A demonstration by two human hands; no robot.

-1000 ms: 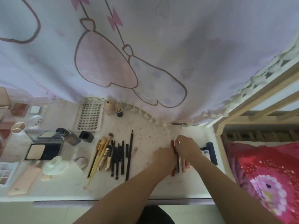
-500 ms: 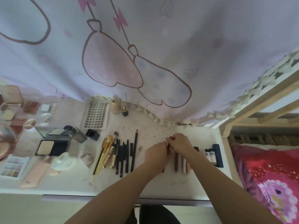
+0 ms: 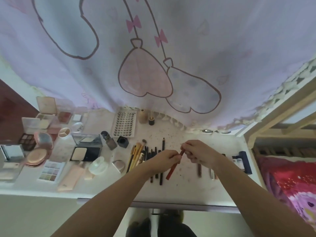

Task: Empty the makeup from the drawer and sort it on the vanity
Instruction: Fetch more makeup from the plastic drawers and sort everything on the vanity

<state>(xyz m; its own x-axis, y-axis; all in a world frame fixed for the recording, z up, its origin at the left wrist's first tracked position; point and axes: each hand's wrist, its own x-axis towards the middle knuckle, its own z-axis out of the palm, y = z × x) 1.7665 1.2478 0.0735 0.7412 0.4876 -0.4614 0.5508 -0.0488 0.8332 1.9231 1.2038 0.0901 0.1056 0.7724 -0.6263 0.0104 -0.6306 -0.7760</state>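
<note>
A slim red makeup pencil (image 3: 173, 165) hung tilted above the white vanity top (image 3: 188, 189), with 2 hands on it: left hand (image 3: 165, 159) gripped its middle, right hand (image 3: 199, 151) pinched its upper end.

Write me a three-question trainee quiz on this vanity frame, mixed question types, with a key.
1. True or false: the red pencil lies flat on the vanity, untouched.
2. Multiple choice: the false-lash tray sits (A) at the back, by the curtain; (B) on the bed; (C) under the right hand.
3. Fill in: the row of brushes and dark pencils lies just to the ____ of the left hand in the picture.

Key: 1 false, both hands hold it, tilted; 2 A; 3 left.
</note>
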